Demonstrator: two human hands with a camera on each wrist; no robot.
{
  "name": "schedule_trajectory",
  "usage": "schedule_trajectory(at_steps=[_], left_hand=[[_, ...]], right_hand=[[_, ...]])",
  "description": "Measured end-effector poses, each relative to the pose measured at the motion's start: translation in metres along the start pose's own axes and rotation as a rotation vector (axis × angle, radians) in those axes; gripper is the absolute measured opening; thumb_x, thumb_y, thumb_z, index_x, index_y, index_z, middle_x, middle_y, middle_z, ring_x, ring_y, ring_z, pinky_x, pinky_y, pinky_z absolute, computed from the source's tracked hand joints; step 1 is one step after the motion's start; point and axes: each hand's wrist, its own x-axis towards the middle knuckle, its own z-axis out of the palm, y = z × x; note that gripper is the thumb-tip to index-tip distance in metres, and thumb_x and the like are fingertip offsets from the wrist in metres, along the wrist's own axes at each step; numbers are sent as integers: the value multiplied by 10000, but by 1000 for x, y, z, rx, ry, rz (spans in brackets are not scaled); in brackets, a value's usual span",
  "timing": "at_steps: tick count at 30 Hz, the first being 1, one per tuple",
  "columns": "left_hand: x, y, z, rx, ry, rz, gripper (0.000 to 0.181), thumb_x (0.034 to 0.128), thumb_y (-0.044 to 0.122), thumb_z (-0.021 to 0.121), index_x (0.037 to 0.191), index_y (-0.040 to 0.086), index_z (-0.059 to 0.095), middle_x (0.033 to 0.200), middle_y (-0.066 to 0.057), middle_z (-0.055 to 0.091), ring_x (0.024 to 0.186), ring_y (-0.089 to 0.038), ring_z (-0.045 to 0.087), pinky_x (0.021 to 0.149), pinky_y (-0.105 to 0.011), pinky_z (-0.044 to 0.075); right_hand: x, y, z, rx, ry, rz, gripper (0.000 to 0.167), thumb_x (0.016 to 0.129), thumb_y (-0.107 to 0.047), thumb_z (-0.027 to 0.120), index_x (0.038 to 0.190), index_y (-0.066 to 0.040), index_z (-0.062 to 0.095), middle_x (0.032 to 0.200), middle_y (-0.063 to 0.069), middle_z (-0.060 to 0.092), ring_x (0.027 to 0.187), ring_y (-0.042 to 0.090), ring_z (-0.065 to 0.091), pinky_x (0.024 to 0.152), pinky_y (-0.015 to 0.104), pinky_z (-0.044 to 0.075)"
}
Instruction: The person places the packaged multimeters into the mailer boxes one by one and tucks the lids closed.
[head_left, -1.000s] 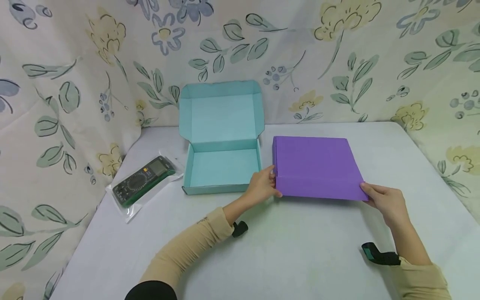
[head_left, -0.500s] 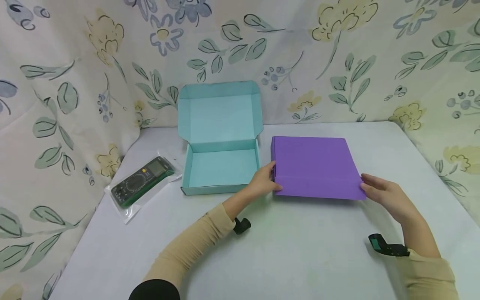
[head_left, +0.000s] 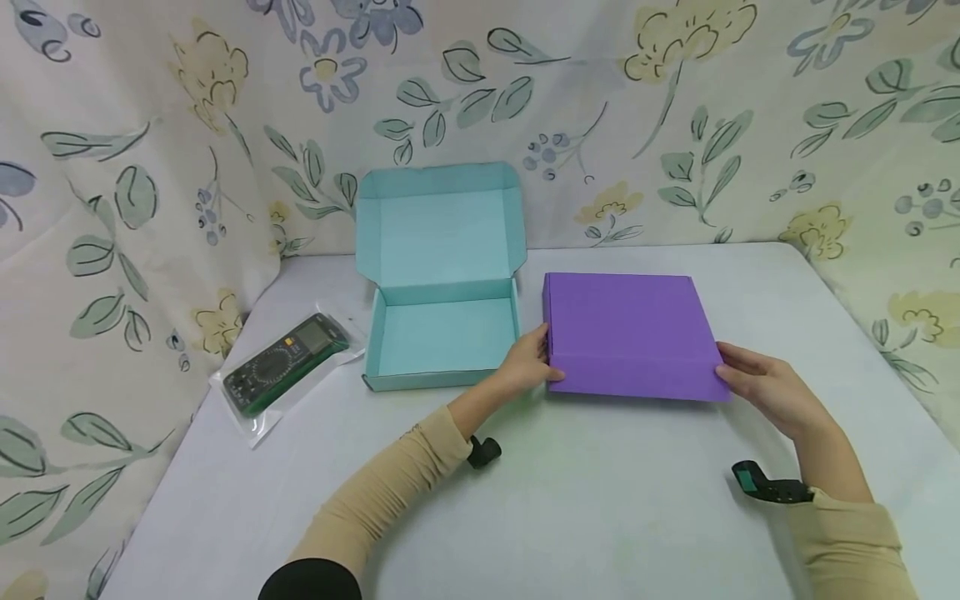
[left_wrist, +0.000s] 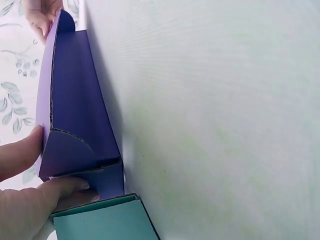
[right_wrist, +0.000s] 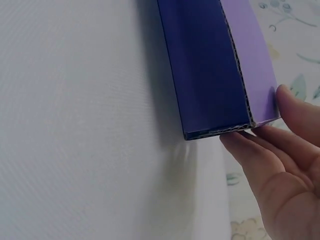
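Floral cloth: the floral cloth (head_left: pixel 465 46) rises beyond both hands and hangs at either side.
White table: the white table (head_left: pixel 615 492) spreads on the near side of the left hand (head_left: pixel 525 364) and the right hand (head_left: pixel 772 392), giving open room between the tan sleeves (head_left: pixel 390 483); its far edge runs behind both boxes, its right edge slants down well to the right of the right hand.
Teal box: the teal box (head_left: pixel 442 381) stands just left of the left hand, lid raised at the far side, inner floor showing; only a narrow gap, with left-hand fingers in it, parts it from its neighbour.
Purple box: the purple box (head_left: pixel 630 333) lies between the hands, lid down, long axis running from left hand to right hand, one long side facing the person; a corrugated edge shows along that side in both wrist views.
Bagged meter: the black-and-green multimeter (head_left: pixel 287 365) lies in a plastic bag (head_left: pixel 258 429), well left of the left hand, its long axis slanting, screen end farther away and nearer the teal box.
Left hand's hold: pinching the purple box's near left corner, thumb on top, fingers against the end.
Right hand's hold: pinching the near right corner, thumb on the lid's edge, fingers at the end.
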Motion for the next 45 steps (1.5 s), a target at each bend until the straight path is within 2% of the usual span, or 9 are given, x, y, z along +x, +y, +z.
schedule_trajectory(at_steps=[3, 5, 7, 10, 15, 20, 29, 40, 45], left_hand=[[-1, -1, 2, 61, 12, 24, 897, 810, -152, 679, 1532, -25, 162, 1561, -171, 255, 1408, -269, 306, 1114, -300, 310], [-2, -1, 3, 104, 25, 33, 888, 815, -139, 683, 1530, -31, 168, 1554, -178, 269, 1400, -278, 322, 1108, -305, 321], [-3, -1, 4, 149, 40, 37, 877, 818, -126, 687, 1526, -38, 177, 1548, -185, 281, 1394, -285, 332, 1108, -314, 324], [-4, -1, 6, 177, 58, 43, 872, 816, -128, 688, 1523, -44, 185, 1542, -192, 291, 1393, -290, 336, 1111, -322, 322], [-5, -3, 8, 186, 77, 63, 860, 814, -147, 674, 1516, -61, 186, 1535, -212, 293, 1391, -300, 334, 1104, -326, 333], [-6, -3, 10, 294, 126, 94, 812, 817, -121, 684, 1494, -86, 237, 1503, -227, 353, 1388, -316, 343, 1122, -360, 315], [-6, -1, 15, 397, 183, 119, 757, 822, -119, 680, 1468, -102, 285, 1469, -238, 404, 1366, -328, 382, 1123, -373, 321], [-7, -1, 16, 469, 195, 211, 705, 810, -156, 636, 1428, -160, 297, 1410, -277, 457, 1335, -343, 421, 1111, -362, 339], [-6, -2, 18, 508, 220, 217, 675, 801, -163, 612, 1411, -166, 322, 1366, -285, 500, 1304, -341, 460, 1093, -355, 368]], right_hand=[[1, 3, 1, 27, 21, -36, 709, 1005, -165, 551, 1469, 164, 127, 1489, 384, 137, 1002, -206, 473, 849, 58, 442], [1, 4, 2, 79, 32, -61, 706, 987, -105, 571, 1450, 190, 126, 1486, 224, 358, 1000, -183, 504, 842, 68, 457], [1, 6, 2, 103, 53, -74, 707, 969, -76, 594, 1436, 205, 142, 1361, -5, 538, 986, -169, 528, 828, 68, 463], [2, 7, 4, 105, 82, -74, 715, 953, -79, 621, 1430, 205, 171, 1154, -218, 577, 972, -156, 545, 816, 71, 470], [2, 5, 6, 20, 129, -47, 715, 952, -134, 639, 1440, 181, 222, 1257, -135, 554, 954, -181, 526, 811, 65, 465], [3, 4, 9, 32, 164, -42, 716, 936, -117, 660, 1437, 182, 245, 1022, -304, 569, 929, -176, 541, 786, 67, 477], [5, 4, 11, 2, 191, -72, 609, 928, -75, 660, 1401, 156, 355, 980, -320, 588, 910, -157, 565, 769, 51, 465], [7, 2, 12, -34, 227, -38, 615, 922, -43, 651, 1379, 202, 320, 923, -322, 582, 860, -152, 570, 740, 60, 477], [8, 2, 15, -19, 258, -28, 604, 911, -11, 650, 1370, 213, 326, 898, -311, 589, 837, -138, 582, 726, 69, 488]])
